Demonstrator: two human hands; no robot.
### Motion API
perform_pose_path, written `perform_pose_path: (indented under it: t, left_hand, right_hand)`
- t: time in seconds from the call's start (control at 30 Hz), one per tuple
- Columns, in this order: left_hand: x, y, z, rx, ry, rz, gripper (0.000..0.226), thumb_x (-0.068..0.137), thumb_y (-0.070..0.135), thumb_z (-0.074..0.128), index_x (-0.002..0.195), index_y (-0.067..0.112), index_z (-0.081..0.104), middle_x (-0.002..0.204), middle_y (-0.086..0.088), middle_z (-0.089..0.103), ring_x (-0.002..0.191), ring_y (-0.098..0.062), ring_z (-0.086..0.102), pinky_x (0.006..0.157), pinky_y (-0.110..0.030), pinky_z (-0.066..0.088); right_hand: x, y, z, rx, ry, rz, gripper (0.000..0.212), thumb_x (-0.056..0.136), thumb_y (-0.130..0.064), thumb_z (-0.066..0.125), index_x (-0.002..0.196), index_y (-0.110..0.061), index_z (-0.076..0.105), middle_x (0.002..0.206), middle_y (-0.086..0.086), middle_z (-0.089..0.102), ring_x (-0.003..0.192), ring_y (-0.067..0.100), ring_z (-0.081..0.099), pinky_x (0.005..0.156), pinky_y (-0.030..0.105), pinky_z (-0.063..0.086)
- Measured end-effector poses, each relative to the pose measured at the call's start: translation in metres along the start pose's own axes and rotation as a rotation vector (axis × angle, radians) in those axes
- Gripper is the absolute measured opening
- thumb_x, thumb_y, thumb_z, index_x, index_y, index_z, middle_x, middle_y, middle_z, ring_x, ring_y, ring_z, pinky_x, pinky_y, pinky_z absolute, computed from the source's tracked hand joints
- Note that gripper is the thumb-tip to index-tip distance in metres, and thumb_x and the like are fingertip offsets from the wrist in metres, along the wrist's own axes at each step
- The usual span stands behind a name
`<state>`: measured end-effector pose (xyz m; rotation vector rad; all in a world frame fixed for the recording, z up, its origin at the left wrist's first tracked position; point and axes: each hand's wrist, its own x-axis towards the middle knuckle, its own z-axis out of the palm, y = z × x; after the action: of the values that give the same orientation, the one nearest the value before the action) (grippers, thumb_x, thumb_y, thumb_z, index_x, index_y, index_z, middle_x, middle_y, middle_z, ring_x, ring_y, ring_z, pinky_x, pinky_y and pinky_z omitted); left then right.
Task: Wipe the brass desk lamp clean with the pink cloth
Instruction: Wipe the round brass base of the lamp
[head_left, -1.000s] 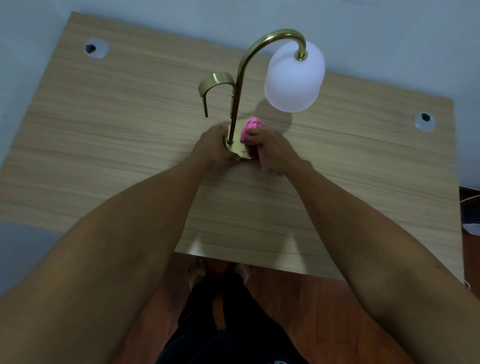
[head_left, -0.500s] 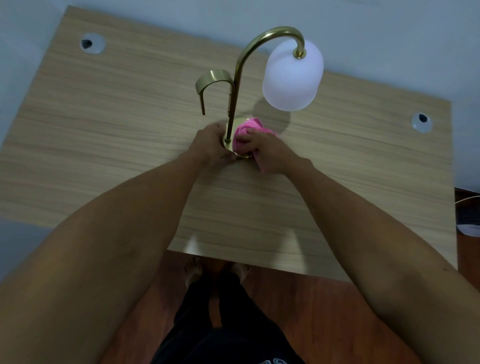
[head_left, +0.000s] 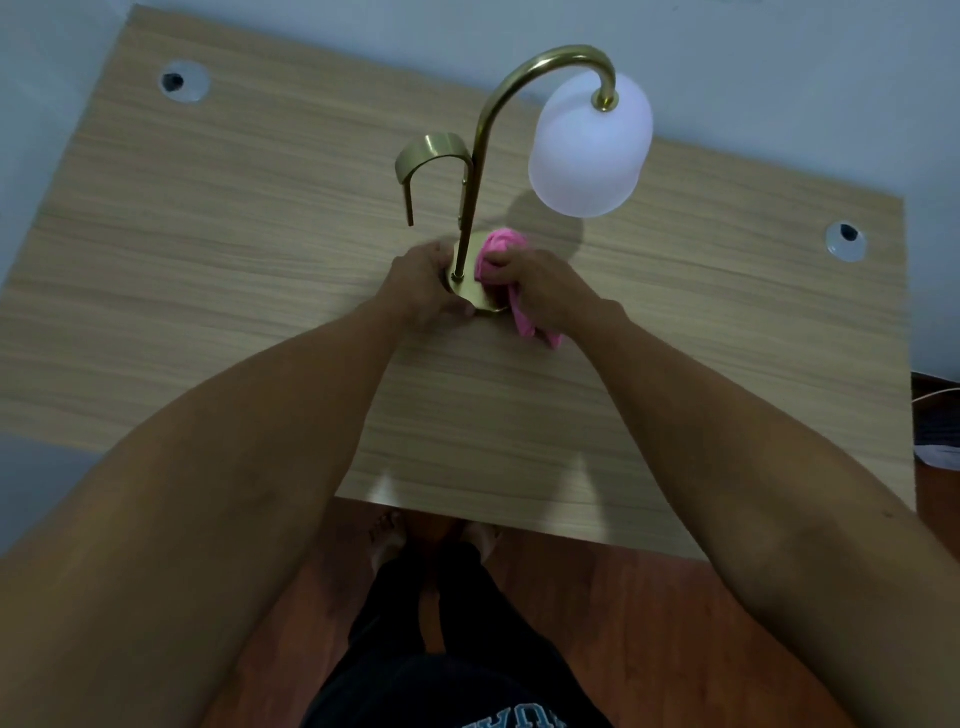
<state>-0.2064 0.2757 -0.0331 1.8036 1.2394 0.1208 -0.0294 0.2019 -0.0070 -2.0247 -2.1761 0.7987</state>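
The brass desk lamp (head_left: 480, 150) stands upright in the middle of the wooden desk (head_left: 208, 270). Its curved stem ends in a white frosted shade (head_left: 589, 150), and a shorter brass hook (head_left: 434, 156) branches off to the left. My left hand (head_left: 423, 286) grips the left edge of the round brass base (head_left: 470, 293). My right hand (head_left: 540, 291) is closed on the bunched pink cloth (head_left: 498, 249) and presses it onto the right side of the base. One end of the cloth trails out under my palm.
Two round cable holes sit in the desk, one far left (head_left: 176, 83) and one at the right (head_left: 847, 236). A pale wall runs behind the desk. Below the near edge lie a reddish wooden floor (head_left: 597, 623) and my legs and bare feet.
My right hand has rubbed the pink cloth back and forth over the right side of the lamp base. My left hand has stayed on the base's left edge.
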Motion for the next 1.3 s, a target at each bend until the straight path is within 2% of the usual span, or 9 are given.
perform_pose_path:
  t: [0.17,0.33,0.47,0.63,0.77,0.9,1.03,1.1,1.3]
  left_hand:
    - [-0.001,0.002,-0.001,0.028,-0.001,-0.007,0.067,0.068,0.012,0.091,0.131,0.014,0.069,0.137,-0.003,0.065,0.129,-0.022,0.058,0.114,-0.039,0.045]
    - [-0.003,0.003,0.000,0.026,0.003,0.012,0.065,0.068,0.012,0.091,0.130,0.016,0.070,0.134,-0.002,0.067,0.127,-0.021,0.060,0.113,-0.039,0.045]
    - [-0.002,0.004,-0.001,0.049,-0.001,-0.014,0.070,0.068,0.016,0.092,0.133,0.018,0.067,0.134,-0.001,0.068,0.128,-0.020,0.060,0.114,-0.040,0.045]
    - [0.001,0.003,0.001,0.049,-0.002,-0.005,0.068,0.065,0.015,0.093,0.129,0.017,0.070,0.130,-0.001,0.070,0.125,-0.021,0.062,0.112,-0.040,0.046]
    - [0.001,0.003,0.001,0.081,0.000,0.015,0.066,0.066,0.018,0.093,0.128,0.020,0.071,0.126,-0.002,0.072,0.121,-0.021,0.064,0.110,-0.039,0.049]
    - [0.001,0.003,0.000,0.084,-0.012,0.008,0.069,0.068,0.017,0.092,0.132,0.018,0.068,0.133,-0.001,0.068,0.127,-0.022,0.060,0.114,-0.041,0.045]
    - [0.000,0.003,0.000,0.088,-0.001,0.030,0.062,0.069,0.016,0.091,0.127,0.018,0.071,0.126,-0.002,0.071,0.120,-0.022,0.064,0.109,-0.041,0.049]
    - [0.003,-0.002,-0.002,0.093,-0.005,0.029,0.060,0.068,0.017,0.092,0.125,0.019,0.072,0.125,-0.002,0.071,0.118,-0.022,0.065,0.108,-0.040,0.050]
    - [0.008,-0.004,0.000,0.140,-0.002,0.027,0.061,0.067,0.023,0.092,0.125,0.017,0.073,0.128,-0.006,0.068,0.123,-0.026,0.061,0.104,-0.028,0.044]
  right_hand:
    - [-0.005,0.014,-0.008,-0.080,-0.062,-0.029,0.040,0.099,-0.008,0.056,0.135,-0.021,0.068,0.159,0.010,0.048,0.145,0.039,0.044,0.115,0.044,0.037]
    - [0.000,-0.003,-0.002,0.032,-0.024,0.025,0.035,0.103,-0.014,0.056,0.137,-0.013,0.066,0.153,0.018,0.052,0.137,0.037,0.051,0.101,0.021,0.033]
    - [-0.006,0.010,-0.006,-0.017,-0.087,0.018,0.039,0.103,-0.019,0.055,0.141,-0.023,0.062,0.160,0.017,0.045,0.144,0.039,0.045,0.118,0.042,0.035]
    - [0.000,-0.004,-0.002,-0.012,-0.015,0.020,0.036,0.102,-0.006,0.055,0.136,-0.013,0.067,0.149,0.017,0.057,0.137,0.037,0.052,0.109,0.042,0.043]
    - [-0.008,0.005,0.000,-0.028,-0.073,-0.035,0.036,0.100,-0.013,0.059,0.133,-0.022,0.069,0.156,0.010,0.052,0.146,0.035,0.044,0.122,0.047,0.035]
    - [-0.007,0.021,-0.006,-0.081,0.031,0.025,0.042,0.099,-0.002,0.054,0.134,-0.020,0.068,0.151,0.013,0.057,0.136,0.037,0.054,0.103,0.032,0.039]
    - [0.000,0.001,0.010,-0.005,0.006,-0.046,0.043,0.098,0.006,0.054,0.135,-0.011,0.068,0.151,0.009,0.057,0.148,0.032,0.042,0.126,0.046,0.027]
    - [-0.004,0.006,0.012,-0.050,0.007,-0.090,0.045,0.094,0.009,0.054,0.127,-0.014,0.073,0.149,0.004,0.060,0.150,0.027,0.041,0.129,0.041,0.017]
    - [0.005,0.017,-0.005,-0.011,0.074,0.011,0.050,0.093,0.010,0.052,0.132,-0.016,0.070,0.150,0.012,0.056,0.137,0.035,0.053,0.108,0.033,0.044]
